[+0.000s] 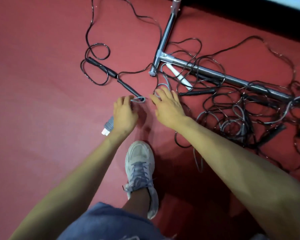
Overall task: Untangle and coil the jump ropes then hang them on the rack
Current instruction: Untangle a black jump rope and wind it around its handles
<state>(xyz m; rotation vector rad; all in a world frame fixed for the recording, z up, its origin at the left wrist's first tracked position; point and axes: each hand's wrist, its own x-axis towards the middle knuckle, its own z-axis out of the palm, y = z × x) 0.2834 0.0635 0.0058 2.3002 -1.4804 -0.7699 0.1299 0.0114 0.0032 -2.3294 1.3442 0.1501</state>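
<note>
Denim shorts (102,222) at bottom edge, white sneaker (139,163) planted fwd on the red floor (42,66). Left hand (125,115) just beyond it, grip closed round a grey-and-white handle (108,128) whose end sticks out by the wrist; a grey rope loop (138,99) pokes out at the fingertips. Right hand (168,106) beside it, grip open, fingers spread, holding nothing. Black handles (126,86) lie just past the left hand w/ black rope trailing off. Further right, a tangled pile (241,110) of black & grey ropes drapes over the metal rack base (215,73), white handle (178,76) just beside the bar.
</note>
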